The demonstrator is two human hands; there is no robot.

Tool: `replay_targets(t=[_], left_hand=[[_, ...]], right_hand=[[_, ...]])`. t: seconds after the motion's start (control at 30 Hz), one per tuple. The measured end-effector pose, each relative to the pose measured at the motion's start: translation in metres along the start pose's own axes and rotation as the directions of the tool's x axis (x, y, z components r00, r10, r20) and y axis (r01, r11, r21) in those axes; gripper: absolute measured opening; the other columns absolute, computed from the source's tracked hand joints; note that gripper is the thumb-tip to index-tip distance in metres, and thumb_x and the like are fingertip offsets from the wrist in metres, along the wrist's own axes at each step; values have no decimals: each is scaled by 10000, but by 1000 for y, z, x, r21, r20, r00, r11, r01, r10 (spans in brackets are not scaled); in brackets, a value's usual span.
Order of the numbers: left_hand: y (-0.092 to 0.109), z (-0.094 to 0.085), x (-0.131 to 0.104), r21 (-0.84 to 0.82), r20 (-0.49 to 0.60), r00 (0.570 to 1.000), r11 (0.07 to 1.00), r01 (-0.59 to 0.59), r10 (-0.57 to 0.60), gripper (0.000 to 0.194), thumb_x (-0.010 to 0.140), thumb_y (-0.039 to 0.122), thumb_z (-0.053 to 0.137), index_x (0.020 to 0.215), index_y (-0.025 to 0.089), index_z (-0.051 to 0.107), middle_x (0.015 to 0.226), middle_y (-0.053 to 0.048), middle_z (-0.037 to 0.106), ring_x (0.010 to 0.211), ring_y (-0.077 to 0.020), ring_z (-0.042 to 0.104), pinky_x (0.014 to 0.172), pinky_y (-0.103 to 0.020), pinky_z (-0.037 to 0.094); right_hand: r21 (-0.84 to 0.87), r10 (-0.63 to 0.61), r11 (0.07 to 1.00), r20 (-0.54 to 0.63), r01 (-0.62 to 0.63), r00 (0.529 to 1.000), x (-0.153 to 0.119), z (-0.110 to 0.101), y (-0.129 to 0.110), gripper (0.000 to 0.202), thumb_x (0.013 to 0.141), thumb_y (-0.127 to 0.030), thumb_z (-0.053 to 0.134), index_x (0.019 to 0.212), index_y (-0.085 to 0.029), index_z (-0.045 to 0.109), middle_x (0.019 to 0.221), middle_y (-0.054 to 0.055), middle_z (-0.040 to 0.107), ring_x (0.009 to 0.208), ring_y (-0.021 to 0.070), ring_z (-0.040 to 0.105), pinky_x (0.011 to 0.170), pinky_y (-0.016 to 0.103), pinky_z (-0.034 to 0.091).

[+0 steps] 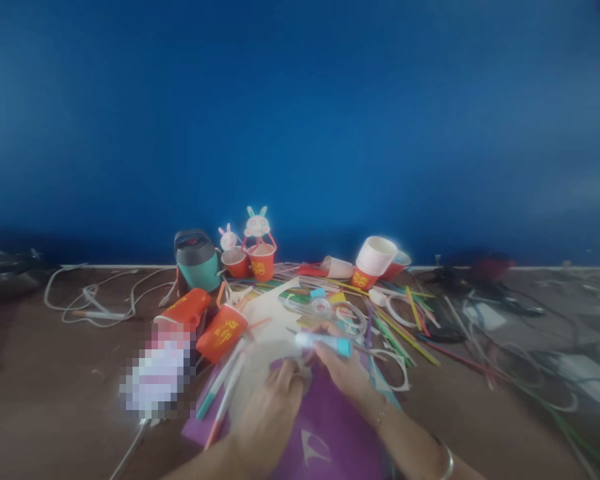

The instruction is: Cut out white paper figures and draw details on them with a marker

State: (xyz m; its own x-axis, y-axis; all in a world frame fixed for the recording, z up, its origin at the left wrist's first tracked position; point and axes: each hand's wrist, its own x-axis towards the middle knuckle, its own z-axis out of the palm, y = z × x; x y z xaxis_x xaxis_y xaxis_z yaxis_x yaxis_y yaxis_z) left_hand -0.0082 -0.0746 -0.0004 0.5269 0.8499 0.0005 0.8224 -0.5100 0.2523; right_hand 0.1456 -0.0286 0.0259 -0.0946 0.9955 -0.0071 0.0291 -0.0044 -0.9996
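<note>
My right hand (343,370) is closed round a marker pen (316,341) with a white barrel and a light-blue end; its narrow end points left. Just left of it, my left hand (275,393) has its fingers bent and pressed together low over the work. A small pale piece (306,379) shows by its fingertips, too blurred to name. Beneath both hands lie a white paper sheet (273,310) and a purple sheet or folder (337,427) with a pale mark.
Red paper cups (223,332) lie tipped at left. Rabbit-topped cups (261,261) and a teal container (197,263) stand behind. A cup stack (374,260), a tape roll (321,308) and coloured sticks (405,333) are at right. Two more markers (225,393) lie left; cables (100,303) spread beyond.
</note>
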Motion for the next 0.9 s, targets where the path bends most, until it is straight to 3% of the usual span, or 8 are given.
replay_targets(t=[0.13,0.27,0.43,0.67,0.73,0.9], left_hand=[[-6,1,7,-15,-25,998,998,-65,65,318,818,-22,410,972,158,621,1016,-63,598,941,-195,570,860,-309,469],[-2,-3,12,35,-10,999,999,-36,36,275,857,4,414,965,137,629,996,-76,604,944,-204,574,875,-323,455],[1,3,16,167,-12,996,983,-82,85,196,846,47,483,965,111,626,939,-99,608,893,-237,586,807,-364,486],[1,12,17,226,-53,995,972,-71,85,196,832,34,486,929,123,631,911,-82,614,875,-218,587,812,-349,484],[-1,15,18,171,-75,995,984,-55,69,217,823,21,478,950,119,625,930,-90,618,887,-226,585,824,-362,473],[-12,10,23,-224,-182,982,975,3,-44,232,810,32,444,852,159,633,883,-50,640,797,-183,595,728,-284,449]], right_hand=[[-28,-22,999,-42,20,999,0,-1,4,123,795,-401,616,861,-299,595,527,-11,580,516,202,533,614,365,476],[31,-29,999,-78,31,997,0,1,3,217,784,-336,647,996,-314,602,500,-29,566,464,194,492,542,338,443],[93,2,996,-56,3,998,0,0,3,33,800,-308,596,828,-297,581,483,-38,555,423,158,448,445,286,348],[174,46,984,-10,-44,999,4,-2,9,116,826,-380,542,818,-265,546,463,-44,544,398,146,431,414,272,304],[193,43,980,-19,-39,999,5,-3,14,135,827,-393,547,821,-258,540,467,-46,545,396,139,430,409,267,303],[192,11,981,-33,-4,999,5,-6,17,172,844,-397,559,857,-226,564,512,-33,577,424,139,437,422,270,329]])
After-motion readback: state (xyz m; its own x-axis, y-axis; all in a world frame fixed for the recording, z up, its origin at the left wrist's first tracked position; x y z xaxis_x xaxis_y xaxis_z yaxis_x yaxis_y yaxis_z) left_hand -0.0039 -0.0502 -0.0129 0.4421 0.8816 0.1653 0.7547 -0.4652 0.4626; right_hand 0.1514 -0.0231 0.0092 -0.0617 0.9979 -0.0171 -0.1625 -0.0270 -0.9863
